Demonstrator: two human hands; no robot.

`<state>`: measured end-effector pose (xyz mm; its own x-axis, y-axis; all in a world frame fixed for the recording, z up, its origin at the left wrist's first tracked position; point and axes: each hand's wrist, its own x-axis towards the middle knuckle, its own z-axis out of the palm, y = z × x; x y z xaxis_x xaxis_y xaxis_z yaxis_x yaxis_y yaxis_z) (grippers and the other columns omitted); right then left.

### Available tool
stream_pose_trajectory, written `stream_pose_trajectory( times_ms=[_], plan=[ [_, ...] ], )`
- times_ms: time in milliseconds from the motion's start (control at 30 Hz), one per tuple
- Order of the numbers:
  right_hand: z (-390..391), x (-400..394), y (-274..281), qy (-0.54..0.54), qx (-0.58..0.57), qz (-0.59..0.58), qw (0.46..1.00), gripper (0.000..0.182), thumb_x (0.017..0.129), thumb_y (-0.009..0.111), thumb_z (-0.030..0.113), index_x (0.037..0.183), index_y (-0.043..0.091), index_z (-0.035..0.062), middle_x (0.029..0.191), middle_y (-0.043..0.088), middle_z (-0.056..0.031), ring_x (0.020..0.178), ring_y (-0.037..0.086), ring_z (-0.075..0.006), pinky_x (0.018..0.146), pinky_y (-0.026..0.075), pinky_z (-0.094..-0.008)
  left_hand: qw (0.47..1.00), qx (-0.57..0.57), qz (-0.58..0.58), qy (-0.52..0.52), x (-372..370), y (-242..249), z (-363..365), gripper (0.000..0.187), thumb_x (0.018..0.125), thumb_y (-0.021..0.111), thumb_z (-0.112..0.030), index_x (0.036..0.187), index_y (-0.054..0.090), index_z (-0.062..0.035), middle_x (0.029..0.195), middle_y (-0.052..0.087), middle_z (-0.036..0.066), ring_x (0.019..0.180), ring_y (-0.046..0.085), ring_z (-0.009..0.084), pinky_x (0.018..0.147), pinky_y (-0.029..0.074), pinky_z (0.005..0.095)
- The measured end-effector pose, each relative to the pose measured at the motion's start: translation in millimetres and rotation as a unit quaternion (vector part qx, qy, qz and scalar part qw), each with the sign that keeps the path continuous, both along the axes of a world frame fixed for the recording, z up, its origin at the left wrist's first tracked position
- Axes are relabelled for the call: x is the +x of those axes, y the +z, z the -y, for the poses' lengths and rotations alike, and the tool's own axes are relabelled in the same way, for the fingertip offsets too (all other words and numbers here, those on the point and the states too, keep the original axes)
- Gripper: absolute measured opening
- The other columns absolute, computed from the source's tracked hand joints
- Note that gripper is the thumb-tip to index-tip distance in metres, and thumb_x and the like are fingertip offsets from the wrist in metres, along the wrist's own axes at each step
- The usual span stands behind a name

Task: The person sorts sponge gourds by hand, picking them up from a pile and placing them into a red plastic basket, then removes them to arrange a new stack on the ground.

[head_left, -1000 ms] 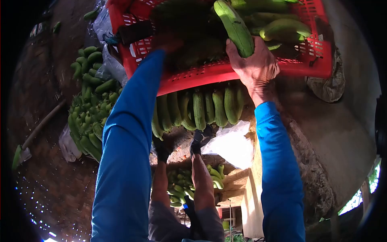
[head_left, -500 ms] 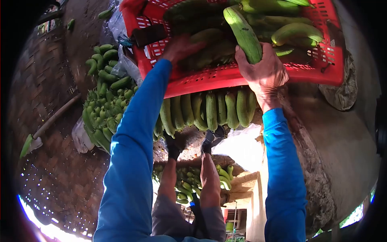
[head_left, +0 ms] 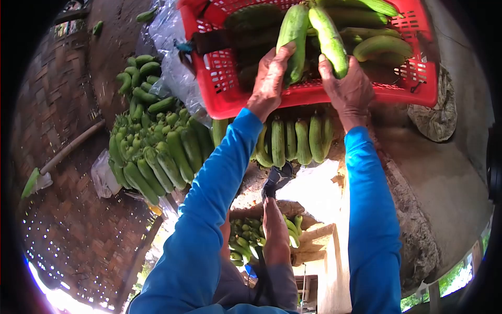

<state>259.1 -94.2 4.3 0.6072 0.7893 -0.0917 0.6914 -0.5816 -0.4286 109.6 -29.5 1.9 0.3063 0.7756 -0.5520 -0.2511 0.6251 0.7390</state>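
over the red slotted plastic crate (head_left: 230, 108), left hand (head_left: 269, 81) grips a plump long green cucumber (head_left: 294, 39), right hand (head_left: 351, 94) a slimmer bright-green cucumber (head_left: 329, 42), tops nearly meeting. light grip avoids bruising; keep skins off the rim and each other.

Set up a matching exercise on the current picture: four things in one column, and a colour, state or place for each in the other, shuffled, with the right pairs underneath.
Things
1. left hand
2. crate
3. right sleeve
4. row of green vegetables

Colour, state or place
A. blue
B. just below the crate's near edge in the picture
C. gripping a long green vegetable
D. red

Right pairs: 1-C, 2-D, 3-A, 4-B
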Motion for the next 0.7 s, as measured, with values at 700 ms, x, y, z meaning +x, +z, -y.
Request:
stream_pose_trajectory(
  times_ms=[700],
  plan=[
    [111,-273,90,0.007,0.106,-0.542,0.834,0.057,0.096,0.056,0.048,0.118,0.059,-0.0046,0.076,0.056,-0.0049,0.072,0.053,-0.0145,0.067,0.042,-0.0298,0.990,0.012,-0.114,0.080,-433,163,205,0.062,0.090,0.068,-0.042,0.132,0.055,0.0023,0.116,0.062,0.011,0.110,0.055,0.0168,0.096,0.043,0.0319]
  ],
)
